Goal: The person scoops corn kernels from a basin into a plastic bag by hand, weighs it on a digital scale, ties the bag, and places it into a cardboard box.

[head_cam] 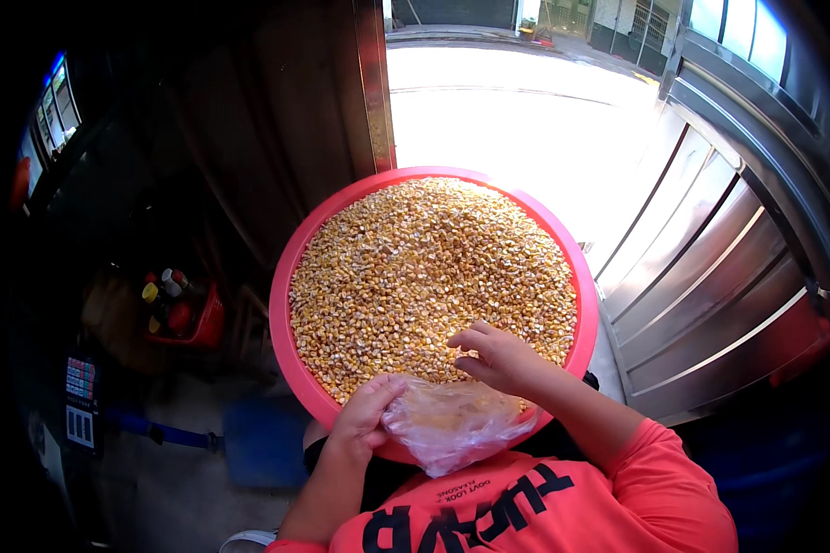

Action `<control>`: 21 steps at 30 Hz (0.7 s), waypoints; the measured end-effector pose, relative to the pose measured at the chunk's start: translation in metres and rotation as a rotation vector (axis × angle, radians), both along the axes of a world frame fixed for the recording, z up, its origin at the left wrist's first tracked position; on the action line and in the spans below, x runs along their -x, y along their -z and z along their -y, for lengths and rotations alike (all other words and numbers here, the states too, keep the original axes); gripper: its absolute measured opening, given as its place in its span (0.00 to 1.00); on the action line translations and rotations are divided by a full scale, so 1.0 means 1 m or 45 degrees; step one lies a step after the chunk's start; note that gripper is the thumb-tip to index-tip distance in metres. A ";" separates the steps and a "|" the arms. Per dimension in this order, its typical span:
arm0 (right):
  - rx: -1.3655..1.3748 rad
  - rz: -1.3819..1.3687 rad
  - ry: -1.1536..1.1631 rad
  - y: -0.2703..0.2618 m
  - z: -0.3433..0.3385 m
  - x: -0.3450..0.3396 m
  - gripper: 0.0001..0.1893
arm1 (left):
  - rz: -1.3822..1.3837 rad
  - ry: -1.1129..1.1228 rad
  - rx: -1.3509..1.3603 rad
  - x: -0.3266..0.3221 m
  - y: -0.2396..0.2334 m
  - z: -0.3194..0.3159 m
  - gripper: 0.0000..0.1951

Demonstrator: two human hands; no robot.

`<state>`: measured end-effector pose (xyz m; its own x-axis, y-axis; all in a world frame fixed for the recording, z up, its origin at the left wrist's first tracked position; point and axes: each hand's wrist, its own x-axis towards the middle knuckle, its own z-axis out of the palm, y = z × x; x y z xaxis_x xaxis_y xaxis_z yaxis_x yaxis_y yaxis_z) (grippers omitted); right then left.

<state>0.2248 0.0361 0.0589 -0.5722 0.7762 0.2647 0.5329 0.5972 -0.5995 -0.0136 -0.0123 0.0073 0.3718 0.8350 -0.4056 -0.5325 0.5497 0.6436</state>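
Observation:
A wide red plastic basin (294, 242) holds a broad layer of dried corn kernels (415, 263). At the basin's near rim, my left hand (372, 408) pinches the edge of a clear plastic bag (449, 428). The bag lies over the near rim, and some yellowish kernels show at or through its film. Just above the corn, to the right of the bag, my right hand (498, 356) has its fingers curved and apart, with no held thing visible. Whether its fingertips touch the kernels I cannot tell.
A ribbed metal door panel (719, 276) stands close on the right; a dark panel (283, 104) is at the left. Bright ground lies beyond the doorway. On the left are a red basket (211, 321) with bottles, a scale's keypad display (81, 404) and a blue platform (263, 442).

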 end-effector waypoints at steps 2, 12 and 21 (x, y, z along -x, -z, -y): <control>-0.006 0.294 0.076 0.003 -0.004 0.007 0.17 | 0.022 0.029 -0.016 0.000 -0.004 0.000 0.07; 0.042 0.523 0.195 0.038 -0.006 0.024 0.15 | 0.011 -0.029 0.019 0.001 -0.003 -0.002 0.08; 0.160 -0.062 0.260 0.027 -0.027 0.003 0.12 | 0.080 -0.041 -0.088 0.006 0.016 -0.022 0.08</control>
<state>0.2220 0.0626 0.0315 -0.3888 0.9031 0.1821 0.6037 0.3991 -0.6901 -0.0198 0.0094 -0.0086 0.3674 0.8720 -0.3234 -0.5895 0.4873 0.6442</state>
